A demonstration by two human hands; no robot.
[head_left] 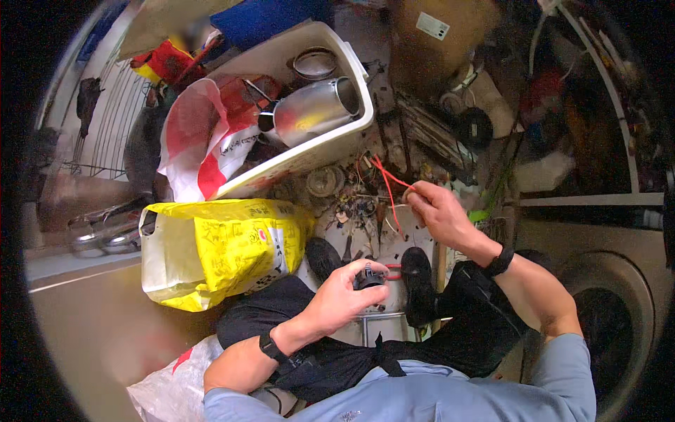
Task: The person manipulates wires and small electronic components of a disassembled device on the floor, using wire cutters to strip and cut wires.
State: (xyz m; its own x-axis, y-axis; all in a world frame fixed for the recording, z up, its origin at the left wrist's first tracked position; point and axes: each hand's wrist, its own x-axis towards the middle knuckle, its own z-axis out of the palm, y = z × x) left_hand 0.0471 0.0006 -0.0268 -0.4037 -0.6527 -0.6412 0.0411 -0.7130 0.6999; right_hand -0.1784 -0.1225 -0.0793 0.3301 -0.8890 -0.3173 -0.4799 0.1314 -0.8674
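Note:
My left hand is closed around a small black round part, just above my shoes. A short red loop shows beside that part; whether they are joined I cannot tell. Farther up and to the right, my right hand pinches a thin red wire between thumb and fingers. The wire runs left from the fingertips and bends, with one strand hanging down. Beneath it, a heap of small loose parts and wire scraps lies on the floor.
A white plastic bin holds a shiny metal cylinder and a red-and-white bag. An open yellow bag stands at my left. To the right is a front-loading machine with a round door. A cardboard box stands behind.

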